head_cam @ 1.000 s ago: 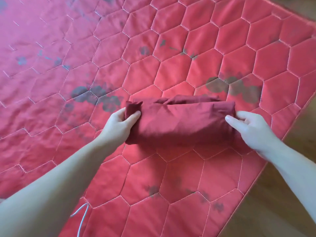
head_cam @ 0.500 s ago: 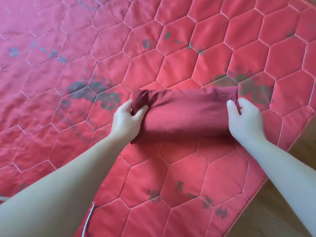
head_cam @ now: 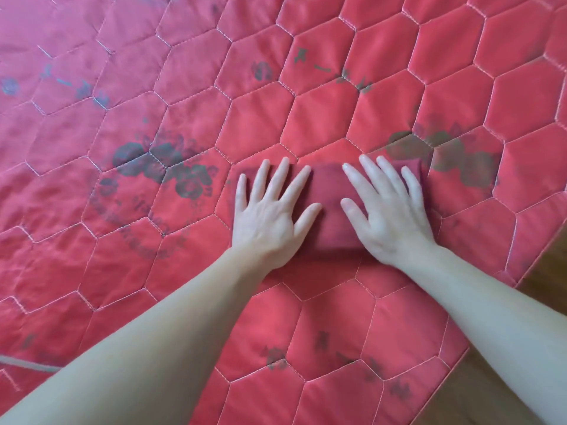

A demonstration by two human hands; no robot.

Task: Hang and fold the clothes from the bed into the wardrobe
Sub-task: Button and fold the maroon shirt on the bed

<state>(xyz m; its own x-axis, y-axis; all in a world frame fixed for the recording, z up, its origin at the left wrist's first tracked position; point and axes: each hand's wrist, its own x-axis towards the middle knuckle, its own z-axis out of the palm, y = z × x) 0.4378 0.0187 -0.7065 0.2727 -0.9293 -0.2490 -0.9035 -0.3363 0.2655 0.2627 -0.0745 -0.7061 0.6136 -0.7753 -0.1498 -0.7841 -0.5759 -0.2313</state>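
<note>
A dark red folded garment point(head_cam: 329, 197) lies flat on the red quilted bedspread point(head_cam: 245, 118), near the bed's right edge. My left hand point(head_cam: 270, 210) rests palm down on its left half, fingers spread. My right hand point(head_cam: 388, 210) lies palm down on its right half, fingers spread too. Both hands press on the cloth without gripping it. Most of the garment is hidden under the hands; only the strip between them and its corners show.
The bedspread has hexagon stitching and faded grey prints. A wooden floor point(head_cam: 546, 271) shows past the bed's right edge. A thin pale cord point(head_cam: 27, 363) lies at the lower left.
The hands let go of the garment's ends and moved onto its top, palms down. The garment now lies as a shorter, flatter packet.
</note>
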